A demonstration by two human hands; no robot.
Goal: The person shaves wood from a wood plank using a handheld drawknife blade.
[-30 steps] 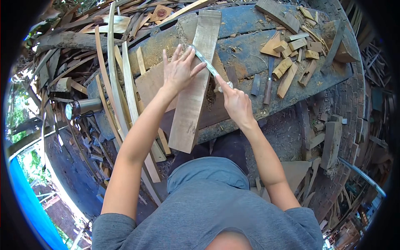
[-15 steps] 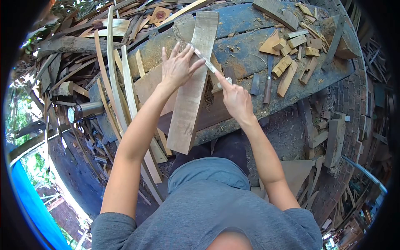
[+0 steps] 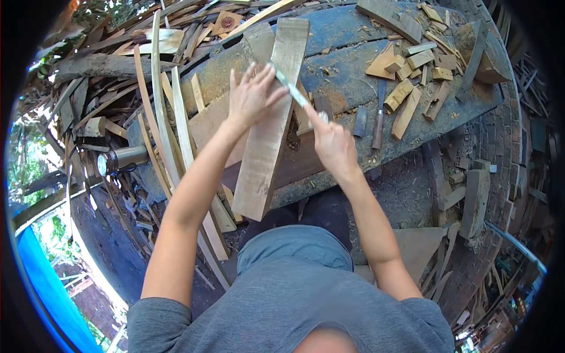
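A long, flat wooden board (image 3: 263, 150) lies on the workbench and points toward my body. My left hand (image 3: 250, 97) rests over its far left part with fingers spread. Those fingertips lie close to the far end of a narrow pale flat strip (image 3: 288, 85), which crosses the board at a slant. My right hand (image 3: 335, 144) is closed round the near end of the strip, its index finger stretched along it. Whether the strip is a ruler or a blade I cannot make out. Under the board sits a wider brown plank (image 3: 294, 162).
A wooden-handled chisel (image 3: 379, 115) and a small dark metal piece (image 3: 361, 121) lie to the right on the workbench (image 3: 338, 73). Wood offcuts (image 3: 406, 94) cluster beyond them. Long thin wooden strips (image 3: 183, 117) lean at left, near a metal flask (image 3: 123, 159).
The board's near end has shifted slightly left and toward me. The strip has tilted a little, so its face looks paler and greener. Both hands stay almost in place.
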